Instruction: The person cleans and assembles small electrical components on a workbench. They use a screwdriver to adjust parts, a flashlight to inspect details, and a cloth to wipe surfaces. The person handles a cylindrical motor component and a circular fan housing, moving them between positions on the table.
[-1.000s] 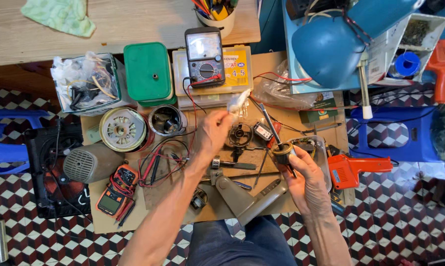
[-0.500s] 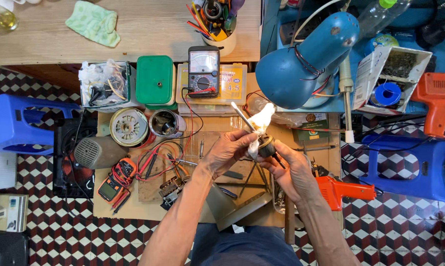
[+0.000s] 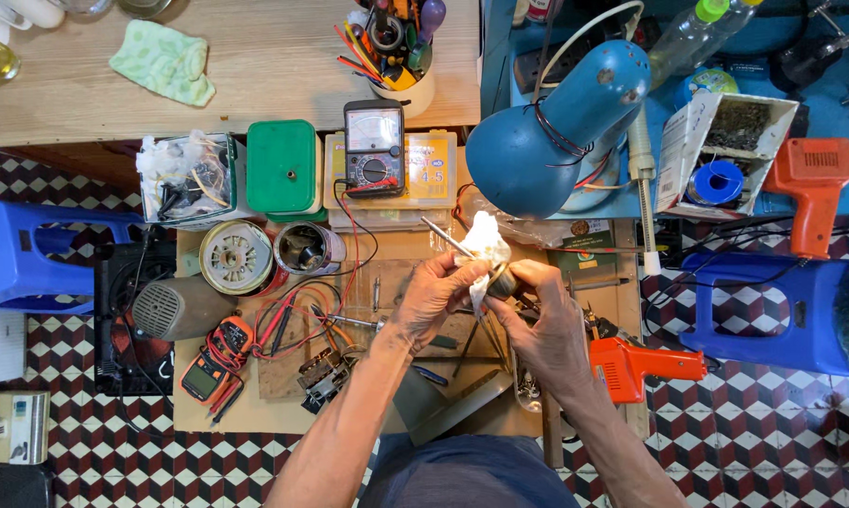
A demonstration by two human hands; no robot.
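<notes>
Above the cluttered wooden board (image 3: 283, 414), my left hand (image 3: 439, 292) pinches a crumpled white tissue (image 3: 486, 243) together with a thin metal rod (image 3: 441, 235) that sticks out up and to the left. My right hand (image 3: 542, 320) grips a small dark round part (image 3: 507, 280) and presses it against the tissue. Both hands meet at the middle of the view, just below the blue desk lamp (image 3: 551, 127).
An analogue multimeter (image 3: 375, 149) stands on a yellow box (image 3: 431, 174), beside a green box (image 3: 282, 167). A coil (image 3: 235, 256), a tin (image 3: 307, 248), an orange meter (image 3: 213, 362) and an orange tool (image 3: 636, 365) lie around. Blue stools (image 3: 772, 306) flank the board.
The hands came together: the right hand brought the dark part up to the tissue in the left hand. The view has shifted, showing more of the upper bench.
</notes>
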